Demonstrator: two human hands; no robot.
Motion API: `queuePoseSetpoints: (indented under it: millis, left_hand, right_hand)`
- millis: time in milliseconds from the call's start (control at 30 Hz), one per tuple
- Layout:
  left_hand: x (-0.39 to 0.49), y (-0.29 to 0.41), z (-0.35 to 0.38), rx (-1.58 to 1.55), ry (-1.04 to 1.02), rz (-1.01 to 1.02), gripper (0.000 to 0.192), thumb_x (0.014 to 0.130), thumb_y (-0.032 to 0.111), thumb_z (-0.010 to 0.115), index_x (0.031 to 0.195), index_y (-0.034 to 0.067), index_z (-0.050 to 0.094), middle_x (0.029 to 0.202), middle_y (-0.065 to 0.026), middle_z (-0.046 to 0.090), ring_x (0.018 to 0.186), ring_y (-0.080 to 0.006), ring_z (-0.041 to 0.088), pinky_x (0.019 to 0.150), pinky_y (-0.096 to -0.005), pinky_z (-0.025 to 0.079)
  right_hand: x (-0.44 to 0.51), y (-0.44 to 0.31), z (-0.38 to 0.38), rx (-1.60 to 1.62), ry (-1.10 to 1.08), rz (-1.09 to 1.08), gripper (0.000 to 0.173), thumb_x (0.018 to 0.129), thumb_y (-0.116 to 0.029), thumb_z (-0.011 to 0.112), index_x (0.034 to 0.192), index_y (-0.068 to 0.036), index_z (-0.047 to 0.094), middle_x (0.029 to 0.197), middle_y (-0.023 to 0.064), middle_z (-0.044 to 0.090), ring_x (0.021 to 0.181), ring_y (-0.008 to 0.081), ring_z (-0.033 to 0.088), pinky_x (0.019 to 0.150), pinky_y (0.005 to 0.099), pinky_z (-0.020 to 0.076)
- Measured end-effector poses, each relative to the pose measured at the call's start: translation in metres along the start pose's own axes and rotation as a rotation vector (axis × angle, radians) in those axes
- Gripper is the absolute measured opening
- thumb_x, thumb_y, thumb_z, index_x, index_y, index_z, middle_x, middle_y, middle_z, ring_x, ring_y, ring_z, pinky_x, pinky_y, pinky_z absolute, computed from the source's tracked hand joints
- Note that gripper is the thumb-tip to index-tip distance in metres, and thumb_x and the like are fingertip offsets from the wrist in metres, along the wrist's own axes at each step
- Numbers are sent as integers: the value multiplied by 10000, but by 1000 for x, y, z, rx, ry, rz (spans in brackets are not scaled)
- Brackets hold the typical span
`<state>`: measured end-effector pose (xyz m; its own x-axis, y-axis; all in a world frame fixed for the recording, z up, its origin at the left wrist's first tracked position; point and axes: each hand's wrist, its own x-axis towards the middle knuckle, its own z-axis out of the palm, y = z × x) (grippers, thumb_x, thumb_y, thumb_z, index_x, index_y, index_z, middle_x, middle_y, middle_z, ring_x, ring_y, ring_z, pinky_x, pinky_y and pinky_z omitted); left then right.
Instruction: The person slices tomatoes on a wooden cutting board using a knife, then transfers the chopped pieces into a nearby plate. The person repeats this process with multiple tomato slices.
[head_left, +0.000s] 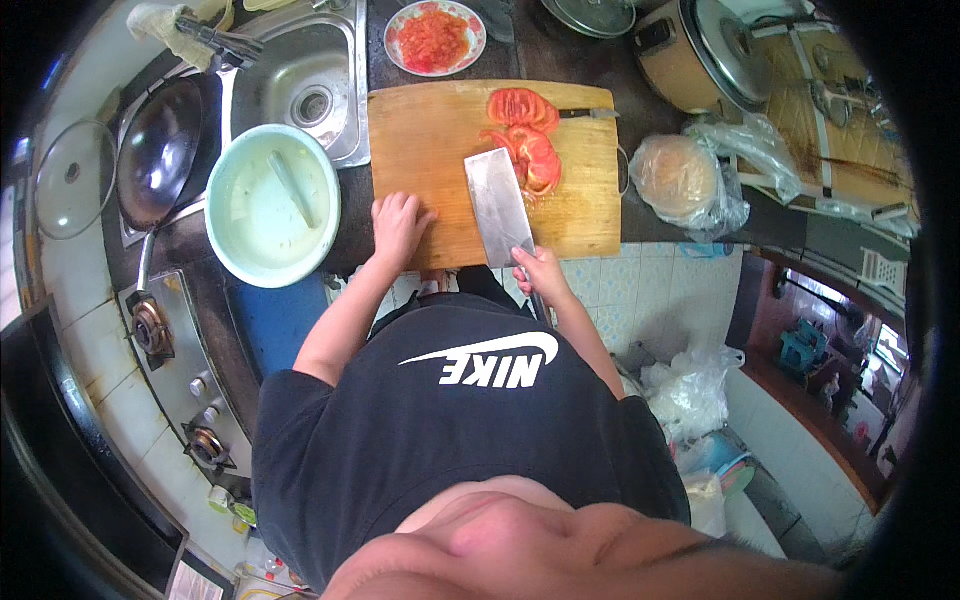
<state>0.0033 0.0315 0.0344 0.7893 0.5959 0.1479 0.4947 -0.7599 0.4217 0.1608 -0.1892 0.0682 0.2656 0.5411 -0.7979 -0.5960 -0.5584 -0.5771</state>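
My right hand grips the handle of a broad steel cleaver. Its blade lies over the wooden cutting board, close to a fanned pile of sliced tomato. A second group of tomato slices is farther back, and a small knife with a dark handle lies against its right side. At the board's left front edge rests my left hand, with no object in it and the thumb apart from the fingers. Behind the board stands a floral-rimmed plate of chopped tomato.
Left of the board are a pale green basin with liquid and a utensil, a steel sink, a wok and a gas stove. On the right sit a plastic-wrapped bowl and a rice cooker.
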Motion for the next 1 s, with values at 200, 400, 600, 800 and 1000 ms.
queuePoseSetpoints:
  millis: [200, 400, 600, 800, 1000]
  left_hand:
    - [19, -1, 20, -93, 59, 80, 171, 738, 237, 689, 771, 93, 602, 804, -62, 594, 842, -256, 559, 774, -407, 379]
    - [-30, 5, 16, -25, -48, 35, 572, 837, 320, 597, 1291, 24, 414, 1329, -180, 415, 1271, -327, 353, 1043, -451, 261]
    - [-26, 27, 34, -157, -208, 20, 753, 878, 355, 537, 1422, -32, 188, 1490, -238, 167, 1395, -361, 144, 1127, -461, 135]
    - [-23, 47, 38, -304, -222, 68, 701, 883, 294, 535, 1400, -53, 213, 1467, -283, 173, 1379, -399, 162, 1118, -472, 168]
    - [-25, 48, 32, -289, -225, 105, 692, 874, 299, 542, 1401, -30, 238, 1470, -265, 186, 1381, -389, 164, 1120, -470, 158]
  right_hand:
    - [-11, 39, 12, 62, 40, -28, 221, 917, -278, 559, 804, -98, 499, 564, 13, 492, 382, 81, 419, 346, 243, 331]
    - [-12, 67, 36, 104, 66, -32, 232, 917, -287, 557, 809, -92, 490, 562, 18, 489, 379, 97, 422, 351, 265, 347]
    - [-5, 70, 56, 120, 36, -19, 245, 922, -302, 537, 805, -95, 477, 559, 18, 482, 384, 105, 434, 362, 270, 360]
    - [5, 72, 61, 164, -27, -35, 238, 918, -298, 541, 838, -84, 473, 559, 25, 485, 381, 111, 438, 362, 271, 361]
    - [8, 79, 58, 212, -17, -72, 228, 919, -281, 544, 836, -80, 475, 552, 28, 483, 380, 112, 434, 355, 266, 352]
